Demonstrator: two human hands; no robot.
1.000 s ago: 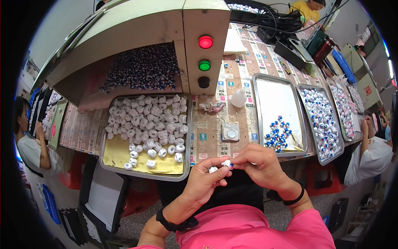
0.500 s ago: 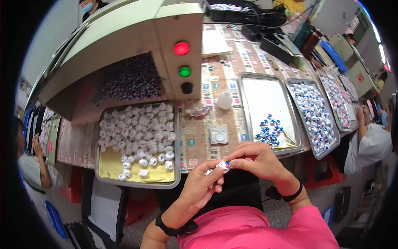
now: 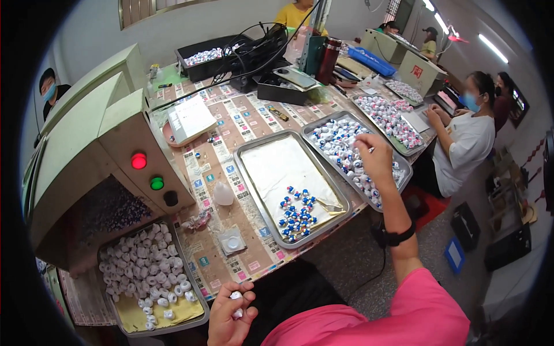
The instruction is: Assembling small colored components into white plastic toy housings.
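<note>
My left hand (image 3: 228, 320) is at the table's front edge, fingers curled round small white plastic pieces (image 3: 236, 297). My right hand (image 3: 376, 161) reaches out over the far tray of white pieces with blue parts (image 3: 334, 135), its fingertips pinched together. Whatever they hold, if anything, is hidden. Between my hands lies a metal tray (image 3: 262, 153) lined with white paper. Small blue, white and red parts (image 3: 297, 216) are scattered at its near end, beside tweezers (image 3: 329, 205). White hollow pieces (image 3: 141, 259) fill most of a tray at the left.
A beige machine (image 3: 75, 167) with red and green lights stands at the left. A white squeeze bottle (image 3: 223, 194) and a small square block (image 3: 232, 241) sit near the middle tray. Cables (image 3: 254, 55) and a dark red flask (image 3: 329, 60) are behind. A co-worker (image 3: 464, 132) sits at the right.
My hands have come apart. The right one has moved far right over the tray of white and blue pieces; the left keeps white pieces. The view has turned right.
</note>
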